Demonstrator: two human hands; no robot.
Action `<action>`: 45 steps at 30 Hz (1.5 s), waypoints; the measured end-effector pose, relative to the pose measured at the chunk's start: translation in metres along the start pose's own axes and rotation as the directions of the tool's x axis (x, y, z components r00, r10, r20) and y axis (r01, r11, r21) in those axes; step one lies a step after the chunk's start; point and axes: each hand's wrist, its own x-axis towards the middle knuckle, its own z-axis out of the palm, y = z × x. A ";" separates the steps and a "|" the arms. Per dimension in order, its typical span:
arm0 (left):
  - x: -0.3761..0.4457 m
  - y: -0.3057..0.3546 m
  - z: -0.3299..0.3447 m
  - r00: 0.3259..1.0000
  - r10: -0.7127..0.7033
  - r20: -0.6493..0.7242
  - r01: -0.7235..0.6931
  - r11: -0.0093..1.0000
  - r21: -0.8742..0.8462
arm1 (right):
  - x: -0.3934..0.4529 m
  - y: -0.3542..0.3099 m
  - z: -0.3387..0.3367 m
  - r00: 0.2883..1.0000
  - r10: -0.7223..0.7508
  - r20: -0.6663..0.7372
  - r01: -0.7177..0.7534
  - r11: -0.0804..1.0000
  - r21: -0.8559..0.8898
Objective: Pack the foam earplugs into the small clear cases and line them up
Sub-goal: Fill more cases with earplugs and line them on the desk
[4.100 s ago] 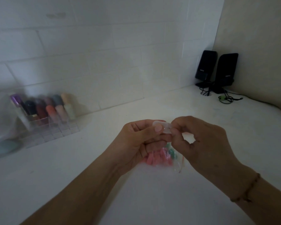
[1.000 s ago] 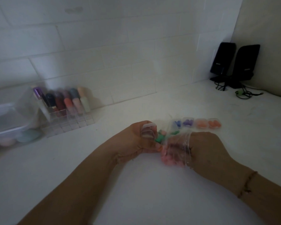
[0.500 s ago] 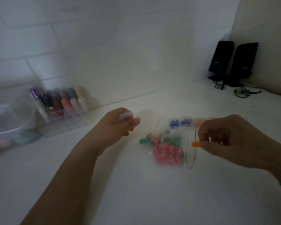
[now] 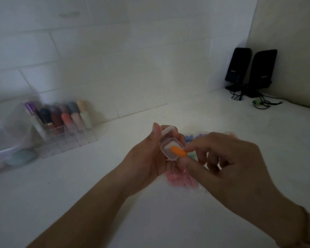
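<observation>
Head view: left hand [image 4: 149,158] grips an open clear case [image 4: 171,150]; right hand [image 4: 225,163] fingers pinch an orange earplug [image 4: 178,151] over its mouth, above the tabletop [image 4: 97,176].

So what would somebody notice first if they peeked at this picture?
Probably the bright orange earplug in the middle, pinched by the right hand over the open small clear case that the left hand holds. Next, the colourful bottles standing at the far left by the wall.
</observation>
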 end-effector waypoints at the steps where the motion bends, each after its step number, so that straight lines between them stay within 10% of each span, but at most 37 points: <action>1: 0.000 -0.001 0.001 1.000 -0.004 0.003 0.004 1.000 0.018 | 0.000 0.000 0.003 0.999 0.041 -0.007 -0.041 0.999 0.016; 14: -0.001 -0.003 0.001 0.997 -0.079 0.004 0.079 0.997 -0.021 | -0.004 0.006 0.011 0.979 0.142 0.148 -0.136 0.989 -0.053; 20: -0.001 0.008 -0.008 0.992 -0.045 -0.117 0.007 0.949 -0.314 | 0.008 0.012 -0.020 0.991 0.126 -0.043 -0.122 0.989 0.089; 24: 0.001 0.009 -0.014 0.961 0.003 -0.275 -0.093 0.945 -0.314 | 0.015 0.034 -0.045 0.917 0.241 0.318 -0.197 0.966 -0.166; 28: 0.005 0.005 -0.014 0.920 -0.011 -0.392 -0.103 0.958 -0.269 | 0.008 0.040 -0.040 0.769 0.162 0.618 0.040 0.953 -0.299; 45: 0.004 0.008 -0.015 0.896 0.039 -0.442 -0.141 0.970 -0.199 | -0.005 0.055 0.001 0.681 0.059 0.730 0.157 0.962 -0.224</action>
